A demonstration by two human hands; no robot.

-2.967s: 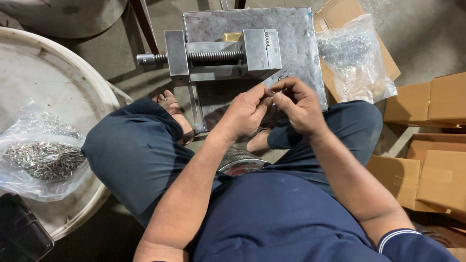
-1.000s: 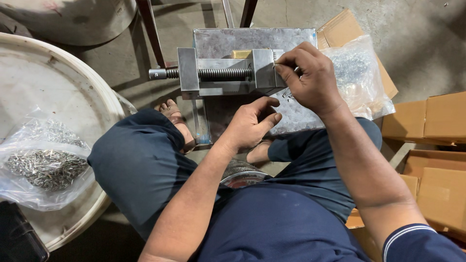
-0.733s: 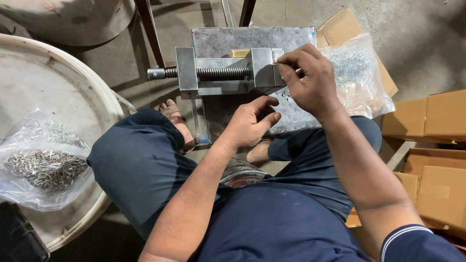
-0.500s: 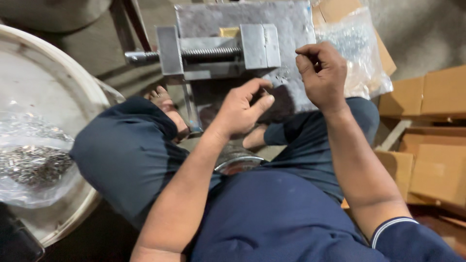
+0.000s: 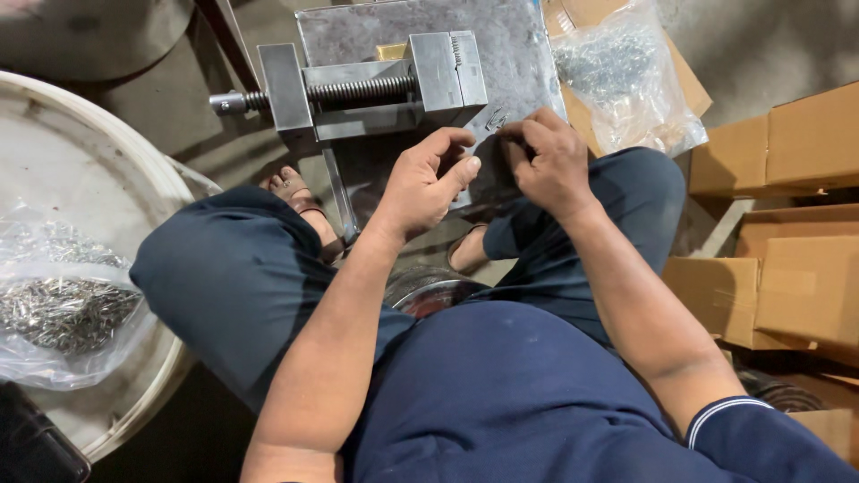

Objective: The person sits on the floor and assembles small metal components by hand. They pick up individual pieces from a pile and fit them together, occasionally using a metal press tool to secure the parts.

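Small metal clips (image 5: 495, 119), thin bent-wire pieces, lie at the near edge of a grey steel plate (image 5: 519, 54), just beyond the fingertips of the right hand (image 5: 548, 161). That hand is curled, fingers drawn together as if pinching something tiny, though what it grips cannot be made out. Beside it, the left hand (image 5: 425, 183) hangs loose and open, thumb and fingers apart, holding nothing. Such clips look light, stiff and springy, probably slippery and sharp-ended, best nipped by the middle between thumb and forefinger. Just behind both hands stands a machine vise (image 5: 367, 89), blocky, dull grey, its threaded screw lying between the two steel jaws. A clear plastic bag (image 5: 626, 80) of shiny metal parts sits to the right on brown cardboard boxes (image 5: 787, 179). Another crinkled bag (image 5: 54, 304) of similar pieces rests in a scuffed white round tub (image 5: 107, 161) at left.
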